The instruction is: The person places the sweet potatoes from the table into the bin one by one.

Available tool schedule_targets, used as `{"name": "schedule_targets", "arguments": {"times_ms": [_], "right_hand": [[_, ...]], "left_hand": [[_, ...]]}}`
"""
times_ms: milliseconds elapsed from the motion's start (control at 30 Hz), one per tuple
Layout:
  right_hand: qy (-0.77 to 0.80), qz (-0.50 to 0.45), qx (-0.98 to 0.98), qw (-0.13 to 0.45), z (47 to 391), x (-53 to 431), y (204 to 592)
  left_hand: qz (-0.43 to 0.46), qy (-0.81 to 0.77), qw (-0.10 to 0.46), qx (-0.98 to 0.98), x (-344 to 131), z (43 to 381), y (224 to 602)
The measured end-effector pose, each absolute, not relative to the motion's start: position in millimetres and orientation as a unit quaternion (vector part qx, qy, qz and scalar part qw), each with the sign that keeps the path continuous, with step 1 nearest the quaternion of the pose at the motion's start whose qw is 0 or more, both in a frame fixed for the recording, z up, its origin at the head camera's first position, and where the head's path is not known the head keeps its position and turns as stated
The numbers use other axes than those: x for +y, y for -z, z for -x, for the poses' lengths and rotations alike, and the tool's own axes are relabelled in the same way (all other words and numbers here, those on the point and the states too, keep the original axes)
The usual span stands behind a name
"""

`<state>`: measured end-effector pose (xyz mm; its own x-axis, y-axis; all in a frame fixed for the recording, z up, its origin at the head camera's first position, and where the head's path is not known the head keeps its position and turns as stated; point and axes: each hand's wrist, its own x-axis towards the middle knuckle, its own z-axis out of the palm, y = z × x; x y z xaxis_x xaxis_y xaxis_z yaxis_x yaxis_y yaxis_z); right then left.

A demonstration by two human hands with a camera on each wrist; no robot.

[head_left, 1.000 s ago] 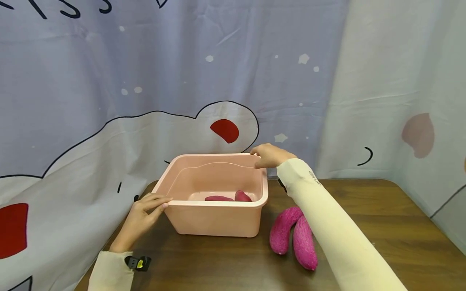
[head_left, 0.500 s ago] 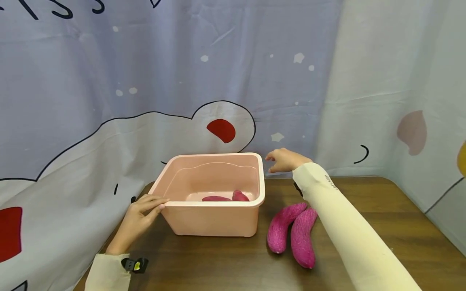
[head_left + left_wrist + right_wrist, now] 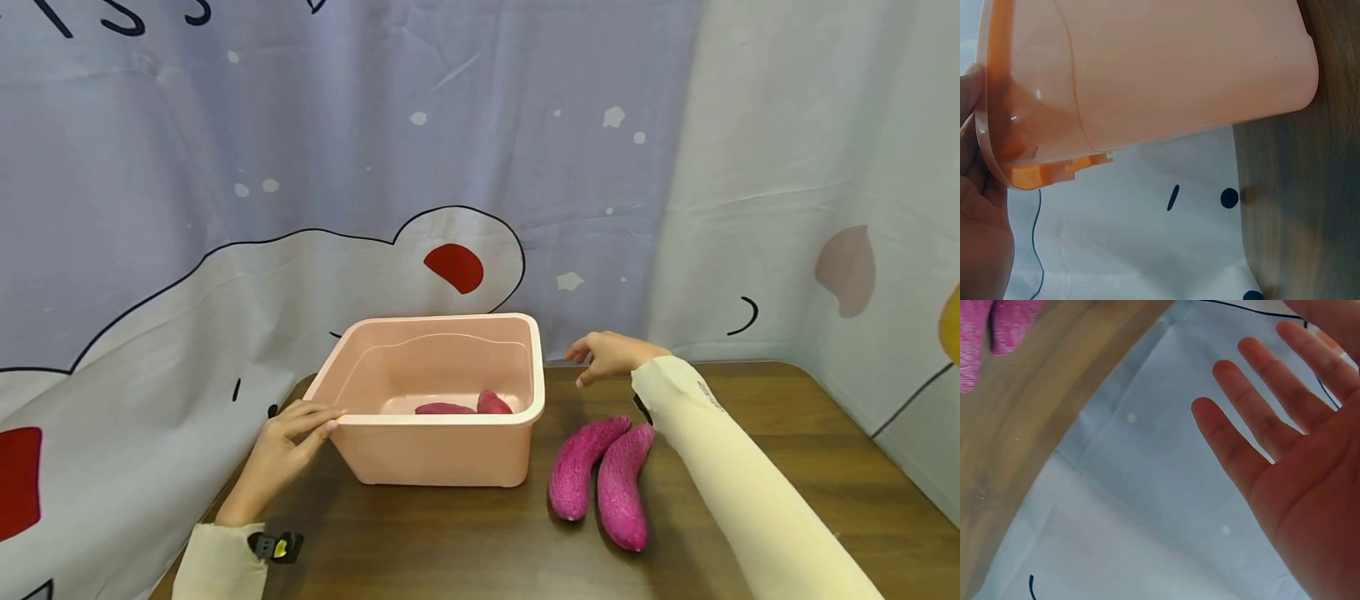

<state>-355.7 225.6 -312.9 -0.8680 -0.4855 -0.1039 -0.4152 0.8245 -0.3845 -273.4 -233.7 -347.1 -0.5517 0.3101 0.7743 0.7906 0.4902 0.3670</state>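
Observation:
A pink plastic tub stands on the table in the head view. My left hand grips its front left corner, fingers over the rim and thumb below. The left wrist view shows the same hand at the tub's rim. Two reddish sweet potatoes lie inside, partly hidden by the front wall. To the right of the tub, two long magenta sweet potatoes lie side by side on the wood. Beyond their far ends hovers my right hand, holding nothing, fingers spread in the right wrist view.
The brown wooden table extends to the right. A patterned cloth curtain hangs along the back and both sides, close behind the tub. A dark wrist strap sits on the left sleeve.
My right hand has left the tub's far right rim and moved right and down, toward the two sweet potatoes on the table. The left hand stays on the rim.

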Motion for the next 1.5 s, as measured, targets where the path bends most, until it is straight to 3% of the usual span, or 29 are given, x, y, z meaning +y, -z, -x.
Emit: {"name": "schedule_targets", "arguments": {"times_ms": [533, 867, 1267, 1500], "right_hand": [[0.234, 0.248, 0.925, 0.166, 340.2, 239.5, 345.3], [0.245, 0.251, 0.913, 0.206, 335.0, 234.2, 360.3], [0.234, 0.259, 0.904, 0.248, 332.1, 223.3, 368.2], [0.232, 0.240, 0.904, 0.268, 329.6, 216.6, 370.9]], "left_hand": [[0.351, 0.373, 0.335, -0.791, -234.9, 276.3, 350.2], [0.341, 0.367, 0.334, -0.799, -251.8, 298.5, 375.6], [0.346, 0.372, 0.337, -0.793, -235.4, 277.2, 350.7], [0.344, 0.373, 0.338, -0.793, -247.8, 294.6, 370.5]]}}
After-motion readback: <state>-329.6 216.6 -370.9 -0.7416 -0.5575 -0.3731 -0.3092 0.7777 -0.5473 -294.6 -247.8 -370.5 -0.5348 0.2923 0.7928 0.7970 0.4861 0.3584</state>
